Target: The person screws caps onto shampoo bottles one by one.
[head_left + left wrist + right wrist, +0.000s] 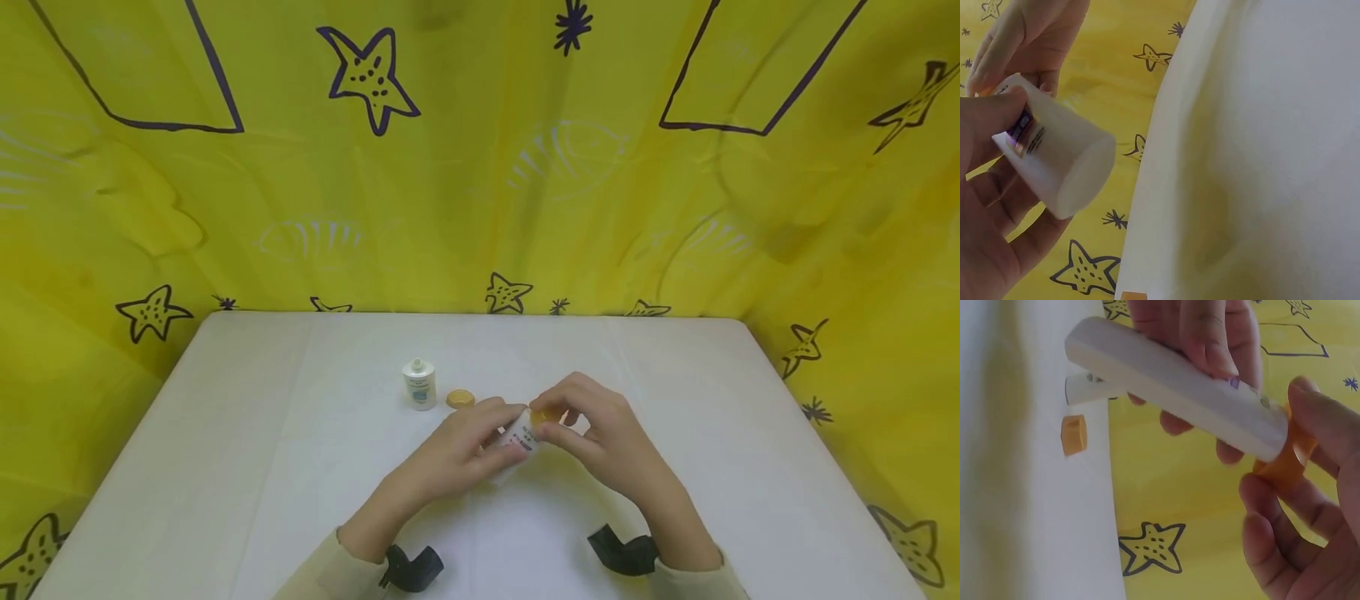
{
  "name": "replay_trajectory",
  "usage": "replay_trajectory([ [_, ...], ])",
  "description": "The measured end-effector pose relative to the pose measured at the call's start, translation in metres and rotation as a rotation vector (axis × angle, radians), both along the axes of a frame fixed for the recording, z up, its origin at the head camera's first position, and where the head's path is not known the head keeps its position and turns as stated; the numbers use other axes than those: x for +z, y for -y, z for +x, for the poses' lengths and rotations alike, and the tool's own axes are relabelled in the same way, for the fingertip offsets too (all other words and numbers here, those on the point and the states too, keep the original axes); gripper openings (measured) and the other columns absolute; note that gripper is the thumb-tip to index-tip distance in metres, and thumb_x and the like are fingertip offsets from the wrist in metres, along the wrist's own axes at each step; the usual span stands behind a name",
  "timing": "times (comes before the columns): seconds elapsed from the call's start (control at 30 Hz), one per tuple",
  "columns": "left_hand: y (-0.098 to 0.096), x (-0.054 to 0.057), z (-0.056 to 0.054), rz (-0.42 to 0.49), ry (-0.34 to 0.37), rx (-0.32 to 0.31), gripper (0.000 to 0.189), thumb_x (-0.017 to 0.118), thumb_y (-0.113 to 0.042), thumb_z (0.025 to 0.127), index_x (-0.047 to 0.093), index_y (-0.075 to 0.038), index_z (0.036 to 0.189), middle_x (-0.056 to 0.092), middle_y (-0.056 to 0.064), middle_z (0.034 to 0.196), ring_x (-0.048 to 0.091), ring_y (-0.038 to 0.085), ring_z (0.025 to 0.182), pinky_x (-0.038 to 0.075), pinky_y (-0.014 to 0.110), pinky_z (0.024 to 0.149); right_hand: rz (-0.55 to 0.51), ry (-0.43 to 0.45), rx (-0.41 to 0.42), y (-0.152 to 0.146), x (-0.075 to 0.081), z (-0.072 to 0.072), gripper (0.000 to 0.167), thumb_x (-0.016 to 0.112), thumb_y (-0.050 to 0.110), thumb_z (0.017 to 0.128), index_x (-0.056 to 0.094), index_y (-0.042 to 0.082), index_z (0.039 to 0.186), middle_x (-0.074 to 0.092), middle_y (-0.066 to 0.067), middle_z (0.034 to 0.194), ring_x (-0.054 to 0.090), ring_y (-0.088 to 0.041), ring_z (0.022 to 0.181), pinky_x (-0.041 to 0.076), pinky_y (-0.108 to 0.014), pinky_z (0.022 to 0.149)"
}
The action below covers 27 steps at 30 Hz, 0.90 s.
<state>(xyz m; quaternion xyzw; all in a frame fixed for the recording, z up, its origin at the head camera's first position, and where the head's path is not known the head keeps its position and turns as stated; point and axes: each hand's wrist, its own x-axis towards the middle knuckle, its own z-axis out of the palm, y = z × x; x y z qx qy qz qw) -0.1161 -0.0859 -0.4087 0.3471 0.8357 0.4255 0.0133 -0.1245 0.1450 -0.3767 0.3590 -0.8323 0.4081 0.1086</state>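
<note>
While left grip (467,447) round bottle (1163,385), right grip (618,442) (narrow) on cap (1284,464).

In the head view, a yellow cloth (450,208) fills the upper part of the frame and hangs along both sides. A dark starfish drawing (369,77) is placed at upper left of centre, and a small spiky mark (573,27) at the top, right of centre. Below it there is a pale fish drawing (573,154). The white tabletop (225,467), with rounded far corners, occupies the lower half.
</note>
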Motion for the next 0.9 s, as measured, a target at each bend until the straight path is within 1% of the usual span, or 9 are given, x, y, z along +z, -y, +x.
replay_trajectory([
  [0.13, -0.0053, -0.0004, 0.0051, -0.09, -0.194, 0.101, 0.034, 0.065, -0.035, 0.097, 0.062, -0.019, 0.127, 0.055, -0.01, 0.092, 0.046, 0.004, 0.077, 0.042, 0.016, 0.064, 0.005, -0.007, -0.104, 0.0059, -0.0035, 0.0026, 0.021, 0.081, 0.018, 0.084, 0.067, 0.024, 0.099, 0.06, 0.015, 0.088, 0.055, -0.005, 0.075, 0.048, -0.022, 0.061],
  [0.17, -0.0062, -0.0006, 0.0061, -0.1, -0.228, 0.118, 0.035, 0.066, -0.036, 0.096, 0.062, -0.018, 0.126, 0.054, -0.01, 0.091, 0.045, 0.004, 0.076, 0.04, 0.016, 0.062, 0.003, -0.015, -0.125, 0.007, -0.0048, 0.0027, 0.02, 0.081, 0.018, 0.084, 0.067, 0.024, 0.097, 0.058, 0.015, 0.085, 0.053, -0.005, 0.073, 0.048, -0.022, 0.059],
  [0.23, -0.0069, -0.0015, 0.0063, -0.112, -0.267, 0.139, 0.036, 0.066, -0.036, 0.096, 0.062, -0.017, 0.126, 0.053, -0.01, 0.09, 0.044, 0.004, 0.075, 0.038, 0.015, 0.061, -0.003, -0.023, -0.144, 0.0086, -0.007, 0.0019, 0.02, 0.081, 0.018, 0.083, 0.067, 0.023, 0.096, 0.057, 0.015, 0.083, 0.052, -0.005, 0.071, 0.047, -0.022, 0.059],
  [0.3, -0.0064, -0.0016, 0.0055, -0.116, -0.277, 0.145, 0.036, 0.067, -0.035, 0.096, 0.062, -0.017, 0.126, 0.053, -0.01, 0.092, 0.044, 0.004, 0.076, 0.039, 0.015, 0.061, 0.006, -0.019, -0.144, 0.0088, -0.0073, 0.0012, 0.02, 0.081, 0.019, 0.084, 0.068, 0.022, 0.099, 0.058, 0.016, 0.084, 0.053, -0.005, 0.072, 0.049, -0.023, 0.06],
  [0.47, -0.0028, -0.0001, 0.0024, -0.068, -0.218, 0.135, 0.037, 0.068, -0.033, 0.096, 0.062, -0.017, 0.128, 0.054, -0.011, 0.093, 0.046, 0.004, 0.078, 0.041, 0.017, 0.064, 0.037, 0.029, -0.081, 0.0051, -0.0023, 0.0006, 0.03, 0.08, 0.021, 0.085, 0.071, 0.019, 0.114, 0.068, 0.014, 0.099, 0.057, -0.002, 0.081, 0.054, -0.026, 0.066],
  [0.53, -0.002, 0.0005, 0.0016, -0.058, -0.202, 0.134, 0.037, 0.067, -0.034, 0.096, 0.062, -0.017, 0.129, 0.053, -0.011, 0.092, 0.046, 0.005, 0.079, 0.041, 0.018, 0.065, 0.043, 0.036, -0.069, 0.0034, -0.0005, 0.0008, 0.033, 0.08, 0.022, 0.086, 0.071, 0.019, 0.117, 0.069, 0.013, 0.102, 0.059, -0.003, 0.083, 0.055, -0.026, 0.066],
  [0.57, -0.0017, 0.0007, 0.0014, -0.057, -0.205, 0.134, 0.037, 0.067, -0.034, 0.096, 0.062, -0.017, 0.129, 0.053, -0.01, 0.092, 0.046, 0.005, 0.079, 0.041, 0.018, 0.065, 0.044, 0.035, -0.065, 0.0027, -0.0003, 0.0007, 0.033, 0.08, 0.022, 0.086, 0.071, 0.019, 0.117, 0.07, 0.013, 0.102, 0.06, -0.003, 0.084, 0.055, -0.025, 0.066],
  [0.73, -0.0017, 0.0015, 0.0007, -0.075, -0.261, 0.156, 0.039, 0.069, -0.034, 0.094, 0.063, -0.016, 0.128, 0.054, -0.009, 0.092, 0.045, 0.005, 0.079, 0.041, 0.018, 0.065, 0.042, 0.006, -0.077, 0.0028, 0.0002, 0.0003, 0.031, 0.08, 0.021, 0.085, 0.072, 0.02, 0.115, 0.07, 0.015, 0.099, 0.062, -0.002, 0.084, 0.055, -0.025, 0.065],
  [0.9, -0.0043, -0.0022, -0.0001, -0.153, -0.357, 0.182, 0.037, 0.07, -0.031, 0.094, 0.062, -0.014, 0.126, 0.053, -0.008, 0.089, 0.044, 0.006, 0.075, 0.04, 0.016, 0.062, 0.004, 0.0, -0.126, 0.0076, -0.005, 0.0007, 0.026, 0.082, 0.017, 0.082, 0.073, 0.017, 0.107, 0.071, 0.011, 0.093, 0.061, -0.003, 0.077, 0.054, -0.024, 0.061],
])
